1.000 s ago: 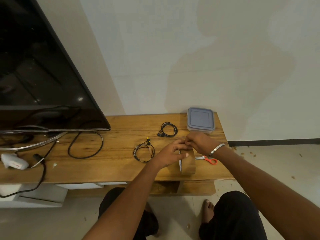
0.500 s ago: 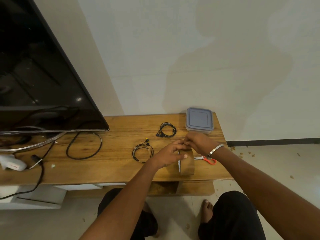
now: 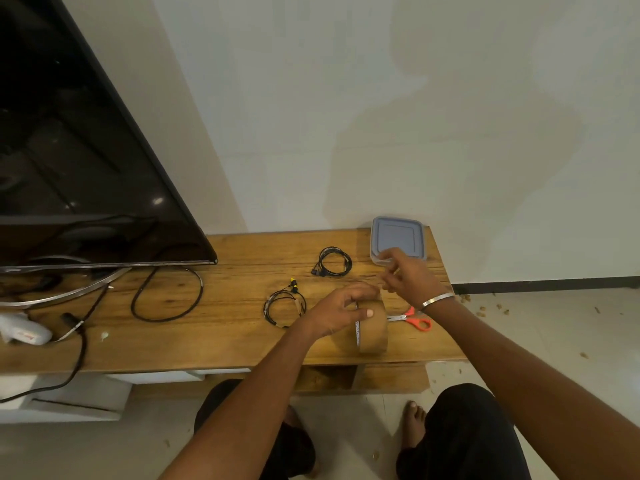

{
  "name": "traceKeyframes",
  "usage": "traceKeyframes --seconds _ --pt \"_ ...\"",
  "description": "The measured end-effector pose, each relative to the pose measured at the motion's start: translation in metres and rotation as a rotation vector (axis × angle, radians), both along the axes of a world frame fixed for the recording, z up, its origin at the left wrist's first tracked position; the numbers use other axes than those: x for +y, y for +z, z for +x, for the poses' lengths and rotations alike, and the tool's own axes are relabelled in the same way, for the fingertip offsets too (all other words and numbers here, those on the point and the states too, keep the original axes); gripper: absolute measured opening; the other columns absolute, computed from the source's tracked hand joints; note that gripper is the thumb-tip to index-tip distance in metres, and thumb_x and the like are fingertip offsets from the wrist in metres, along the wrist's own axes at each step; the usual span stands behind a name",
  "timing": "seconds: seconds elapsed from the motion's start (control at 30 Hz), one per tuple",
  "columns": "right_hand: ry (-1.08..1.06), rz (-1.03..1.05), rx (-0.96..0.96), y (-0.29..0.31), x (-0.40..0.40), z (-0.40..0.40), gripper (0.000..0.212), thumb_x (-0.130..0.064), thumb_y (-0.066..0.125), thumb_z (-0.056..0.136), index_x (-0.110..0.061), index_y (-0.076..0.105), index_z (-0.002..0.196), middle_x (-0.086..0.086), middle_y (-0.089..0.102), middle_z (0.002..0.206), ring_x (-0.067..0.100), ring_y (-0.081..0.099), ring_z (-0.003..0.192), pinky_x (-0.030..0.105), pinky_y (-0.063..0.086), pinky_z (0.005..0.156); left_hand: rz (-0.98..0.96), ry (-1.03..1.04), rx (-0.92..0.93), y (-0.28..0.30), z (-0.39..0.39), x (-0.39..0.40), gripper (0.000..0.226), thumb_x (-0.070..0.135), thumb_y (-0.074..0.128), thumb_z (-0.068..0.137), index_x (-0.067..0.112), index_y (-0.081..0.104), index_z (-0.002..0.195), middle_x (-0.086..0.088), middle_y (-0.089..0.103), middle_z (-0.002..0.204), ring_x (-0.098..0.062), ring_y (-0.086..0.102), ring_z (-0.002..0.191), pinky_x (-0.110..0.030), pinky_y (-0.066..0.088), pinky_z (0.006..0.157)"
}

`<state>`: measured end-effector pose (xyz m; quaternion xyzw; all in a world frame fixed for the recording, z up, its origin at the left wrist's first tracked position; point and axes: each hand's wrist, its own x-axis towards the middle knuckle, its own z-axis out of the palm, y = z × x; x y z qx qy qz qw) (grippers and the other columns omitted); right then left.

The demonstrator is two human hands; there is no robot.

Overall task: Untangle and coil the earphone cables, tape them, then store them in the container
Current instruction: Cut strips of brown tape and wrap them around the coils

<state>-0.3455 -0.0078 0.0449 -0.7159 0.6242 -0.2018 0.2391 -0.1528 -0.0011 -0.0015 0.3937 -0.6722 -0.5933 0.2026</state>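
My left hand (image 3: 341, 308) grips a brown tape roll (image 3: 373, 327) that stands on edge near the front of the wooden table (image 3: 225, 306). My right hand (image 3: 403, 275) pinches the loose end of the tape and holds it a little above and beyond the roll. Two coiled black earphone cables lie on the table: one (image 3: 284, 306) just left of my left hand, the other (image 3: 334, 261) farther back. A lidded grey container (image 3: 398, 239) sits at the back right corner, partly behind my right fingers.
Orange-handled scissors (image 3: 414, 318) lie right of the roll, under my right wrist. A large black TV (image 3: 69, 150) fills the left, with a thick black cable loop (image 3: 166, 292) and a white device (image 3: 24, 332) beside it. Debris dots the floor at right.
My right hand has moved up and back, away from the roll, drawing the tape end out. My left hand keeps its grip on the roll.
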Motion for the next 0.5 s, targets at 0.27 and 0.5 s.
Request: traceKeyframes --seconds 0.27,0.5 --pt "-0.160 0.293 0.424 -0.053 0.013 -0.040 0.028 -0.016 0.060 0.087 -0.012 0.057 0.114 0.010 0.050 0.124 0.030 0.056 0.106 0.037 0.048 0.090 0.029 0.032 0.000 -0.001 0.001 0.000 0.046 0.007 0.065 0.090 0.014 0.056 0.134 0.011 0.049 0.140 0.011 0.044 0.125 -0.005 0.035 0.099" --pt "-0.159 0.430 0.519 -0.071 0.025 -0.048 0.054 -0.050 0.062 0.083 -0.014 0.053 0.122 0.014 0.045 0.131 0.031 0.054 0.112 0.038 0.046 0.097 0.028 0.032 0.007 -0.001 0.002 0.000 0.046 0.007 0.066 0.089 0.015 0.057 0.134 0.014 0.050 0.138 0.008 0.043 0.128 -0.008 0.032 0.105"
